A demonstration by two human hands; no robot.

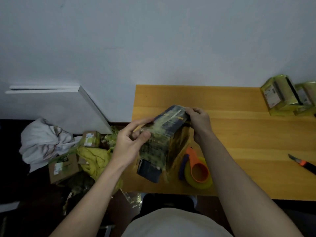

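Note:
A dark box (164, 142) wrapped in yellowish clear tape stands tilted on the wooden table (239, 134), near its left edge. My left hand (130, 144) grips the box's left side, thumb and fingers pinching the wrap near the top. My right hand (198, 122) holds the far upper corner with curled fingers. The box's lower end rests on the table close to me.
A tape dispenser (196, 170) with an orange handle and a yellow roll lies right of the box. A utility knife (302, 164) lies at the right edge. Wrapped packages (280, 96) stand at the back right. Cardboard boxes (63, 166), yellow wrap and a white bag (42, 141) litter the floor at left.

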